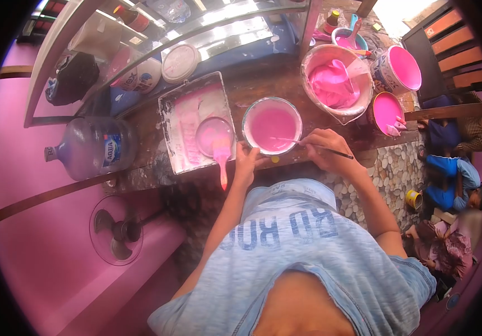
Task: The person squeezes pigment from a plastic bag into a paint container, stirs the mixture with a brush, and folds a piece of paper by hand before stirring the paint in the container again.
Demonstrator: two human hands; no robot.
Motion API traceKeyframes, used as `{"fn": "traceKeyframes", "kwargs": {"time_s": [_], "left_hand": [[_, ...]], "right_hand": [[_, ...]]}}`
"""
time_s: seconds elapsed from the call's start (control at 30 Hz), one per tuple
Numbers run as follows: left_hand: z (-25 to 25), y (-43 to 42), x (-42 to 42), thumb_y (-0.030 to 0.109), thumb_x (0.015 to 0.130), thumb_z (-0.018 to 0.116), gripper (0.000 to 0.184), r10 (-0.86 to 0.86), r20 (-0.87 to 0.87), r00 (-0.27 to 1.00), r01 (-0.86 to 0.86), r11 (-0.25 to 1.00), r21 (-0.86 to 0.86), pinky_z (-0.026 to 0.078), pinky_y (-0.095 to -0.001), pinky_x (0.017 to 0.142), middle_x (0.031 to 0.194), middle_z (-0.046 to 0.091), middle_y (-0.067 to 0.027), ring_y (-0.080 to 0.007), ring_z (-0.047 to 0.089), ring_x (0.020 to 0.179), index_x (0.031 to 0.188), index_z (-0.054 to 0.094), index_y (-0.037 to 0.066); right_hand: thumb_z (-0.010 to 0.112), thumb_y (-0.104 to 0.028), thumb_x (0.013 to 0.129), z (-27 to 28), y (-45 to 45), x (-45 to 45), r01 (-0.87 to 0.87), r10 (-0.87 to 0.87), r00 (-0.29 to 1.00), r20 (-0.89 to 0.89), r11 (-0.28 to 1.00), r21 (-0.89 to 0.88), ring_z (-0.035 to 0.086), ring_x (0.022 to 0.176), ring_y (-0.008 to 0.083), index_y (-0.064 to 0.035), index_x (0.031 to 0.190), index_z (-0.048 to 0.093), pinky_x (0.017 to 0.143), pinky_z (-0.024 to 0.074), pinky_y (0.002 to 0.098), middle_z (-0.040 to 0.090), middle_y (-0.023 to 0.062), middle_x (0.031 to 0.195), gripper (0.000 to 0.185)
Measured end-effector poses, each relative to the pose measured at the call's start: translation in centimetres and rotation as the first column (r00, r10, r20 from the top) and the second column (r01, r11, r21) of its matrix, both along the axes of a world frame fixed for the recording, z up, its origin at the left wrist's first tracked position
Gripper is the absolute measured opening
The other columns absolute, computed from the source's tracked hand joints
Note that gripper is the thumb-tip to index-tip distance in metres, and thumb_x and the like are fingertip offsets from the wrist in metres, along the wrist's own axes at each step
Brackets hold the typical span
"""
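Note:
My right hand [326,148] is closed around a thin paintbrush [339,152] with a dark handle end. Its tip reaches into the pink paint inside a white bowl [244,127] on the wooden table. At the bowl's near left side, my left hand [246,162] grips the rim with thumb and fingers. Just left of it, a wide paintbrush [222,159], bristles coated pink, rests on a round lid [200,132]. That lid sits on a white paint tray [168,120] smeared with pink.
Right of the bowl stand a large bucket [313,103] with pink-stained contents, a paint pail [384,70] and an open tin [376,120]. A water jug [87,148] lies on its side at left. A glass-fronted cabinet [112,67] stands behind. Several people sit at far right.

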State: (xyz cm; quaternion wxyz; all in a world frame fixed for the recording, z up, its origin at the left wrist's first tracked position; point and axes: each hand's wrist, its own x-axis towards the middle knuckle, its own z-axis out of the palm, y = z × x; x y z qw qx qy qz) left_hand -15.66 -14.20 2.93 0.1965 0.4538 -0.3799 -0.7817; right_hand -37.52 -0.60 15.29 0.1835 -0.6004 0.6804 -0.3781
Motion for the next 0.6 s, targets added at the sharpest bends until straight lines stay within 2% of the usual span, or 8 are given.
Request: {"fn": "traceKeyframes", "kwargs": {"time_s": [0.17, 0.3, 0.4, 0.43, 0.47, 0.5, 0.57, 0.6], "left_hand": [[-1.7, -1.1, 0.1, 0.007, 0.091, 0.057, 0.044, -0.012, -0.015, 1.0, 0.011, 0.997, -0.076, 0.06, -0.0391, 0.08, 0.12, 0.046, -0.0163, -0.0289, 0.064, 0.1, 0.125, 0.029, 0.002], [-1.2, -2.3, -0.5, 0.008, 0.092, 0.058, 0.044, -0.045, -0.038, 0.998, 0.042, 0.996, -0.072, 0.06, -0.039, 0.08, 0.12, 0.046, -0.0167, -0.0283, 0.064, 0.1, 0.125, 0.029, 0.002], [-1.4, -3.7, -1.0, 0.01, 0.092, 0.059, 0.044, -0.078, -0.069, 0.995, 0.074, 0.996, -0.055, 0.061, -0.0388, 0.078, 0.121, 0.047, -0.0181, -0.0272, 0.064, 0.1, 0.124, 0.03, 0.002], [-2.3, -4.3, -0.9, 0.01, 0.092, 0.06, 0.044, -0.104, -0.085, 0.991, 0.099, 0.993, -0.058, 0.061, -0.0387, 0.078, 0.121, 0.047, -0.0185, -0.0271, 0.064, 0.099, 0.124, 0.03, 0.002], [-3.2, -4.7, -0.7, 0.011, 0.092, 0.06, 0.045, -0.13, -0.1, 0.986, 0.124, 0.99, -0.062, 0.061, -0.0386, 0.077, 0.121, 0.047, -0.0188, -0.027, 0.065, 0.099, 0.125, 0.03, 0.002], [-3.3, -4.9, -0.7, 0.013, 0.093, 0.062, 0.048, -0.143, -0.137, 0.98, 0.133, 0.988, -0.077, 0.061, -0.0377, 0.076, 0.12, 0.048, -0.0197, -0.0265, 0.065, 0.097, 0.127, 0.029, 0.003], [-3.3, -5.1, -0.3, 0.016, 0.092, 0.064, 0.051, -0.173, -0.028, 0.985, 0.171, 0.984, -0.057, 0.061, -0.0372, 0.075, 0.12, 0.049, -0.0199, -0.0261, 0.065, 0.096, 0.128, 0.03, 0.003], [-2.5, -5.2, -0.2, 0.018, 0.092, 0.065, 0.052, -0.192, 0.023, 0.981, 0.193, 0.98, -0.044, 0.061, -0.037, 0.075, 0.12, 0.049, -0.02, -0.0258, 0.065, 0.096, 0.128, 0.03, 0.003]], "right_hand": [[0.064, -0.003, 0.078, 0.0, -0.4, 0.5, 0.066, -0.068, 0.995, 0.074, 0.997, 0.026, 0.063, 0.078, 0.0288, -0.0045, 0.097, 0.068, 0.071, 0.0509, 0.0381, 0.064, 0.0099, 0.086, 0.019], [0.064, -0.002, 0.078, 1.6, -0.7, 1.2, 0.069, -0.07, 0.997, 0.012, 0.997, 0.036, 0.064, 0.08, 0.0284, -0.0042, 0.095, 0.069, 0.072, 0.0517, 0.0373, 0.063, 0.0104, 0.086, 0.018], [0.064, -0.002, 0.078, 2.6, -1.1, 1.2, -0.004, 0.005, 1.0, -0.02, 0.998, 0.064, 0.064, 0.08, 0.0284, -0.0037, 0.094, 0.069, 0.072, 0.0519, 0.0376, 0.063, 0.0108, 0.087, 0.017], [0.064, -0.001, 0.079, 3.0, -1.3, 0.9, -0.052, 0.043, 0.998, 0.048, 0.981, 0.185, 0.064, 0.078, 0.0289, -0.0024, 0.095, 0.068, 0.07, 0.0521, 0.0374, 0.063, 0.0116, 0.087, 0.017], [0.062, -0.002, 0.082, 3.1, -1.7, 0.7, -0.057, 0.037, 0.995, 0.096, 0.975, 0.215, 0.064, 0.075, 0.0294, -0.001, 0.095, 0.068, 0.069, 0.052, 0.037, 0.063, 0.0126, 0.087, 0.014], [0.062, -0.003, 0.084, 3.3, -2.5, 0.5, -0.042, 0.031, 0.998, 0.061, 0.978, 0.203, 0.064, 0.074, 0.0295, -0.0008, 0.096, 0.068, 0.068, 0.0519, 0.0368, 0.064, 0.0129, 0.087, 0.013], [0.06, -0.007, 0.089, 4.3, -4.0, 0.4, -0.014, 0.006, 0.999, 0.035, 0.971, 0.238, 0.065, 0.075, 0.0294, -0.0007, 0.096, 0.067, 0.069, 0.0515, 0.0372, 0.064, 0.0138, 0.087, 0.012], [0.061, -0.008, 0.089, 4.4, -4.6, 0.1, -0.062, 0.067, 0.998, -0.006, 0.956, 0.287, 0.065, 0.078, 0.0295, -0.0008, 0.097, 0.067, 0.072, 0.0512, 0.0376, 0.064, 0.0141, 0.088, 0.012]]}}
